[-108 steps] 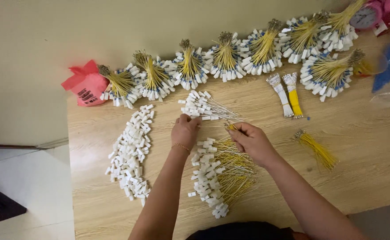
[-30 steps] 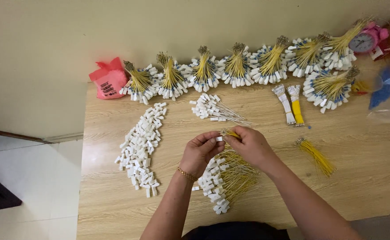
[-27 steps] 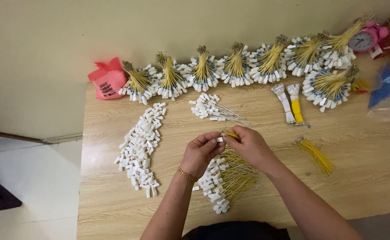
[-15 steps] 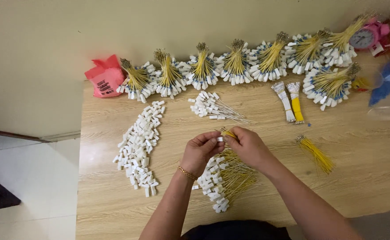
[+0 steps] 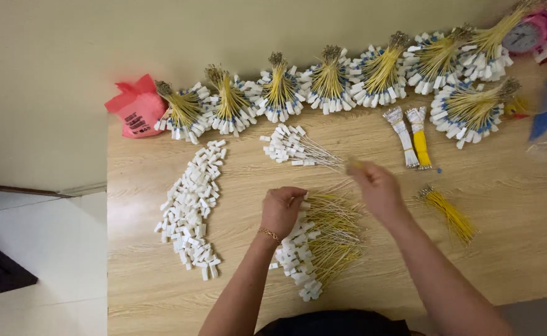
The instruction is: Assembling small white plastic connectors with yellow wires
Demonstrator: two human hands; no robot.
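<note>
My left hand point(image 5: 281, 208) is curled over the top of a heap of yellow wires with white connectors point(image 5: 326, 242), its fingers closed on a white connector at the heap's edge. My right hand point(image 5: 376, 186) is blurred, a little to the right and further back. It pinches a thin yellow wire near a small fan of white-wired connectors point(image 5: 292, 148). A long pile of loose white connectors point(image 5: 189, 208) lies to the left of my left hand.
Several tied bundles of yellow wires with white and blue ends point(image 5: 329, 78) line the wall side of the wooden table point(image 5: 522, 249). A red bag point(image 5: 136, 112) sits at the back left and a pink clock point(image 5: 528, 34) at the back right. A loose yellow wire bundle point(image 5: 451, 214) lies right.
My hands were joined over the heap, working a connector and wire. The right hand has now pulled away, up and to the right, while the left hand stays at the heap.
</note>
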